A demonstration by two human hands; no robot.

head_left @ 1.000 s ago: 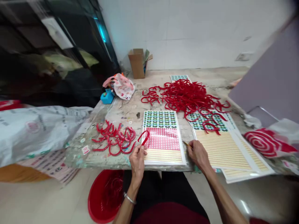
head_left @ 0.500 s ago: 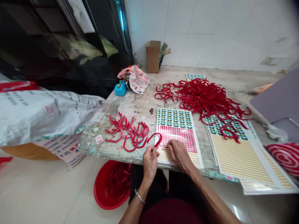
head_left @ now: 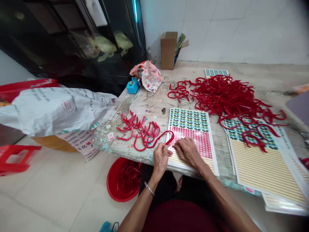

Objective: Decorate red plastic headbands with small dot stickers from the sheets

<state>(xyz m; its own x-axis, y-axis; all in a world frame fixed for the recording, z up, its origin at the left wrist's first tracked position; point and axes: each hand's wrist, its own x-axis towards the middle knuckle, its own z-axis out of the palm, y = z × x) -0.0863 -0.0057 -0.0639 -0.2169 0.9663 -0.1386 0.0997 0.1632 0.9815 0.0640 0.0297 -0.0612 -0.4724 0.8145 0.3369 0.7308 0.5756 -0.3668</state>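
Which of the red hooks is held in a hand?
The hook pinched in the left hand, its bend away from the person; the others on the table lie loose.

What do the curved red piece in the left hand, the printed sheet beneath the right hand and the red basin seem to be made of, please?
Curved red piece: perhaps plastic or fabric; smooth-looking bend, texture unclear.
Printed sheet: probably paper or film, flat with a glossy sheen.
Red basin: likely plastic, judging by its smooth, evenly coloured wall.
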